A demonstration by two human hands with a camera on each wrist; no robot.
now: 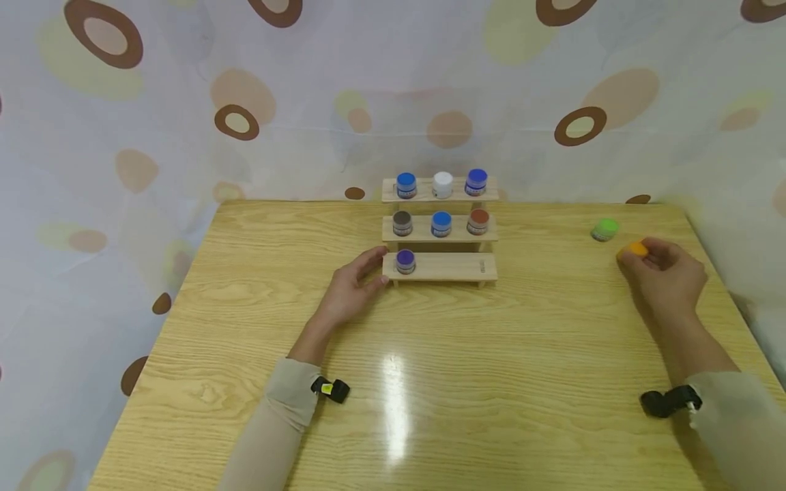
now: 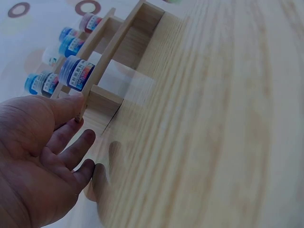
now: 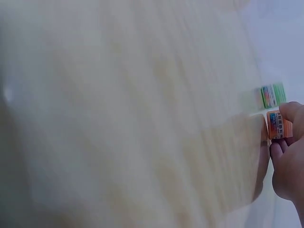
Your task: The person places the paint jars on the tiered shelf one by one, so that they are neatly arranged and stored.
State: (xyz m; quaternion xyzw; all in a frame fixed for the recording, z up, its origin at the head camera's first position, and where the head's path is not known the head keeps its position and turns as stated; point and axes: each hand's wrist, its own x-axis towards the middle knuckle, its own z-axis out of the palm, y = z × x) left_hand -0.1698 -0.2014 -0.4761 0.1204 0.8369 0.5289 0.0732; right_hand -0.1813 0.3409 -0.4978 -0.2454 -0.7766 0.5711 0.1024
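On the table's right side my right hand pinches an orange paint jar between thumb and fingers. A green paint jar stands just behind it on the tabletop. My left hand grips the left end of the lowest step of a three-step wooden rack, thumb at the front corner and a finger at the back one. Close to those fingertips a purple-lidded jar sits on that step. In the left wrist view, the other fingers of the left hand curve loosely below the plank.
The middle step bears a dark-lidded jar, a blue one and a brown one. On the top step are two blue-lidded jars with a white jar between them. A patterned curtain hangs behind the wooden table.
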